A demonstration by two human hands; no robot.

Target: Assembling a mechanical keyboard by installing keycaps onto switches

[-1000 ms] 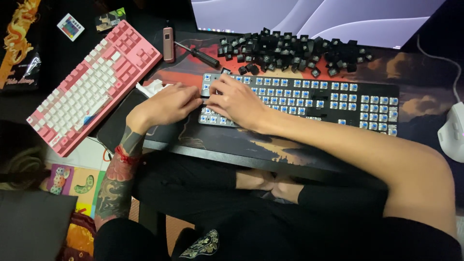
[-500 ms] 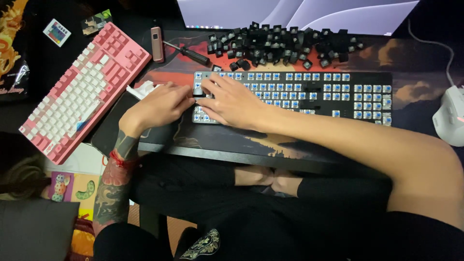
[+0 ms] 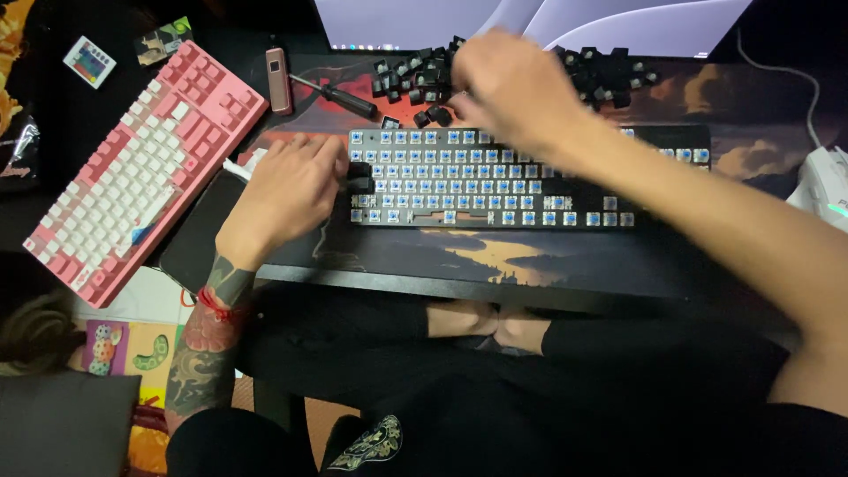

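A black keyboard [image 3: 495, 190] lies on the dark desk mat [image 3: 495, 256], most of its keys stripped to bare blue switches. My left hand [image 3: 287, 190] rests curled on its left end, fingers against a black keycap there. A pile of loose black keycaps [image 3: 411, 75] lies behind the keyboard. My right hand [image 3: 508, 88] hovers over that pile, blurred by motion; whether it holds a keycap is unclear.
A pink and white keyboard [image 3: 146, 168] lies angled at the left. A slim pink device [image 3: 278, 79] and a screwdriver [image 3: 340, 95] sit behind my left hand. A lit monitor [image 3: 530, 22] stands at the back, a white mouse [image 3: 826, 181] at the right edge.
My right hand has lifted off the keyboard's left part and swung back to the keycap pile. My left hand stays at the keyboard's left end.
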